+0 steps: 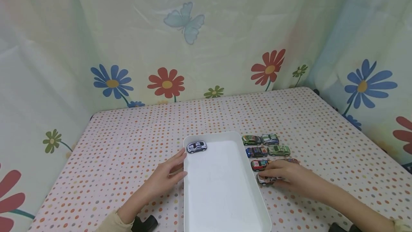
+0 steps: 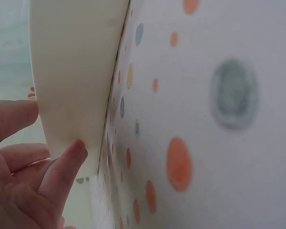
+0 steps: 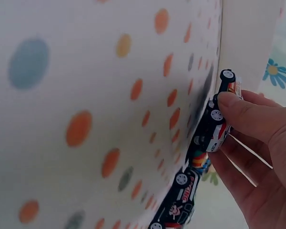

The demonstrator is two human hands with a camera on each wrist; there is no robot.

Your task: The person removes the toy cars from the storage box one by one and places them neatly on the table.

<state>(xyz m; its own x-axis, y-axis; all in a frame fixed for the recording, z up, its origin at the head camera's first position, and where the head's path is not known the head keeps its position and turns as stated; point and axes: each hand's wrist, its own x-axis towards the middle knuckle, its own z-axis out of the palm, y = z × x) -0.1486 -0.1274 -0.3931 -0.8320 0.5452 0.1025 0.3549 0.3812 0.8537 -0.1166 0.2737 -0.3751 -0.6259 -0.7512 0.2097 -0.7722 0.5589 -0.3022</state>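
Note:
My right hand (image 1: 286,174) pinches a white and dark toy car (image 1: 265,179) between thumb and fingers, just right of the white tray (image 1: 222,189). In the right wrist view the thumb presses the held car's underside, which is tilted towards the camera. A red toy car (image 1: 259,165) lies just behind it, and another (image 1: 292,160) is partly hidden by the hand. My left hand (image 1: 164,174) touches the tray's left wall with fingers and thumb extended. Inside the tray's far left corner stands a white and black toy car (image 1: 196,147).
Right of the tray, more toy cars stand in pairs: a dark green one (image 1: 251,140), a blue and white one (image 1: 270,139), a dark blue one (image 1: 256,152) and a light green one (image 1: 279,150). A dotted cloth (image 1: 138,146) covers the table, with a flowered curtain (image 1: 225,46) behind.

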